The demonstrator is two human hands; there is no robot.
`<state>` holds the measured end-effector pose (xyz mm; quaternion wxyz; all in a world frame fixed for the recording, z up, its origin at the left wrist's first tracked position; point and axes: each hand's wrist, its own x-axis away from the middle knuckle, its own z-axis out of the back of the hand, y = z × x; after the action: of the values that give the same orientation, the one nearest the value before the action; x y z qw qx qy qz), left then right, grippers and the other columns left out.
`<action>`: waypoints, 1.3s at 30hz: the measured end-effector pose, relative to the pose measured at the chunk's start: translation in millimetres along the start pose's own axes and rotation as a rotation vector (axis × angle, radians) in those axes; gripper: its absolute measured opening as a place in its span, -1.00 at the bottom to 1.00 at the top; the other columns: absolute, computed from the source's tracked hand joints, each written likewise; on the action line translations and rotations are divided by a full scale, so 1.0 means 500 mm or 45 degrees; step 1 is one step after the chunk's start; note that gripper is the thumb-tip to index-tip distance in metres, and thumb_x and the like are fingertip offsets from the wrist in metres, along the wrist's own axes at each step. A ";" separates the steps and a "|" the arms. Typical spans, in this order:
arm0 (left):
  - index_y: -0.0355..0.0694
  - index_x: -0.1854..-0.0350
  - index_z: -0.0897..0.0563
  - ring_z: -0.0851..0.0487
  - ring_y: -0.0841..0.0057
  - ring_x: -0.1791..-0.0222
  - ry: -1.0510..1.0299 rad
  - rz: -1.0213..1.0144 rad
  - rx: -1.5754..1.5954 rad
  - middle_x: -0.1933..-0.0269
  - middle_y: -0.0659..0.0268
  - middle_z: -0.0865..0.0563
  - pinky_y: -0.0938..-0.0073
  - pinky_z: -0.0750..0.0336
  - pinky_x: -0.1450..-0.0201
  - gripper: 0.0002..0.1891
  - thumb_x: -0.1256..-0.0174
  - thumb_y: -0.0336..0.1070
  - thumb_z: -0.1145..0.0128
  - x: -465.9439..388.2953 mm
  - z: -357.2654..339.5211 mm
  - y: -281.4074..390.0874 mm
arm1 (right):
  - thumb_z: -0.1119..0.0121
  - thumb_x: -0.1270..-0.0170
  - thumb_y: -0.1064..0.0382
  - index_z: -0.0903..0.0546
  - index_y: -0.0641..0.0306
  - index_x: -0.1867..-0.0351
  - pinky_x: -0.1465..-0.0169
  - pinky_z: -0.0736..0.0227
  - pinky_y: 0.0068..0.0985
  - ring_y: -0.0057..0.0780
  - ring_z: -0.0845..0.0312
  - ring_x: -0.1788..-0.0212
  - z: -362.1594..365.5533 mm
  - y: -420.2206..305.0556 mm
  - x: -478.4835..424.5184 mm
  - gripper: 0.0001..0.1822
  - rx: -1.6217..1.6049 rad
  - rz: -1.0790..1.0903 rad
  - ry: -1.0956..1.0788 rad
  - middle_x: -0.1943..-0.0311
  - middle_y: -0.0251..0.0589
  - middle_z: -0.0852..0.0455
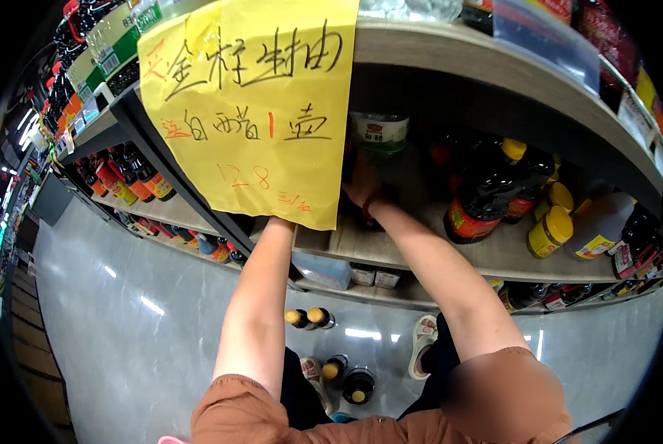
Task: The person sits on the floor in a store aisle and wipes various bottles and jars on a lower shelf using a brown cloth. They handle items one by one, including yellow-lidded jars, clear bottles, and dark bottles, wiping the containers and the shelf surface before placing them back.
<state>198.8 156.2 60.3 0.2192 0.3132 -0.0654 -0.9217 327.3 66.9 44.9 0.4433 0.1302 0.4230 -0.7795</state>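
Observation:
My right hand (363,180) reaches deep into the dark shelf bay, just below a clear jug with a green and white label (384,133). Shadow blurs its fingers, so whether they touch anything is unclear. A yellow paper sign (242,116) with handwriting hangs from the shelf above and covers my left hand; only the left forearm shows, passing up behind its lower edge. To the right of my right forearm, large dark sauce bottles (478,194) with red labels stand on the wooden shelf board (420,255).
Yellow-capped jars (550,230) and a brownish jug (600,225) stand farther right. Several dark bottles with yellowish caps (359,383) stand on the floor around my feet. A lower shelf holds a pale blue container (323,270) and small boxes (374,276). More bottles (134,172) line the left shelves.

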 end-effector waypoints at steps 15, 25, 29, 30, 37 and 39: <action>-0.33 0.28 -0.62 -0.66 0.26 0.31 -0.035 0.110 0.723 0.30 0.05 -0.67 0.41 -0.50 0.28 -0.84 -0.09 -0.47 -0.07 0.282 0.173 0.042 | -0.12 -0.19 0.30 -0.49 0.37 0.06 0.10 -0.42 -0.52 -0.42 -0.52 0.21 0.224 -0.095 0.098 -0.70 -1.377 -0.667 0.159 0.22 -0.17 -0.62; -0.30 0.07 -0.52 -0.52 0.10 -0.03 -1.162 0.685 -0.096 0.00 -0.01 -0.56 0.21 -0.43 -0.06 -0.60 0.00 -0.28 -0.22 0.536 -0.049 -0.148 | -0.24 -0.02 0.19 -0.30 0.27 -0.19 0.00 -0.45 -0.20 0.05 -0.49 0.06 0.265 0.021 0.099 -0.34 0.772 0.039 -0.195 0.10 0.18 -0.55; -0.21 -0.08 -0.35 -0.52 0.05 -0.01 -1.077 0.769 0.017 -0.01 -0.03 -0.52 0.20 -0.45 -0.03 -0.44 0.02 -0.31 -0.27 0.609 -0.090 -0.171 | -0.32 0.09 0.19 -0.07 0.11 -0.33 -0.17 -0.29 -0.18 0.17 -0.14 -0.22 0.332 -0.065 0.134 -0.08 0.930 -0.203 -0.662 -0.26 0.17 -0.12; -0.19 -0.10 -0.33 -0.52 0.04 0.01 -1.033 0.797 0.031 0.00 -0.03 -0.51 0.20 -0.45 -0.02 -0.40 0.05 -0.30 -0.29 0.613 -0.097 -0.176 | -0.32 0.11 0.21 -0.15 0.15 -0.29 -0.14 -0.31 -0.17 0.14 -0.18 -0.19 0.350 -0.117 0.145 -0.13 0.851 -0.083 -0.642 -0.22 0.16 -0.19; -0.20 0.02 -0.34 -0.54 0.04 0.09 -0.900 0.827 0.100 0.07 -0.03 -0.52 0.16 -0.48 0.07 -0.47 0.06 -0.31 -0.30 0.664 -0.180 -0.212 | -0.24 -0.03 0.06 -0.50 0.31 0.06 0.03 -0.43 -0.35 -0.14 -0.51 0.09 0.118 -0.217 0.353 -0.52 0.011 0.270 -1.410 0.18 0.00 -0.56; -0.22 0.07 -0.35 -0.54 0.04 0.10 -0.910 0.810 0.063 0.08 -0.04 -0.53 0.16 -0.48 0.07 -0.52 0.05 -0.32 -0.29 0.654 -0.179 -0.204 | -0.29 0.07 0.02 -0.29 0.34 -0.18 -0.17 -0.29 -0.34 -0.10 -0.29 -0.16 -0.014 -0.160 0.438 -0.22 0.276 0.005 -1.608 -0.09 0.10 -0.37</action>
<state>-15.2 103.3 -216.6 0.4467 -0.0538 -0.2511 -0.8570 136.3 -34.7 -42.4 0.5930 -0.3092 -0.0008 -0.7435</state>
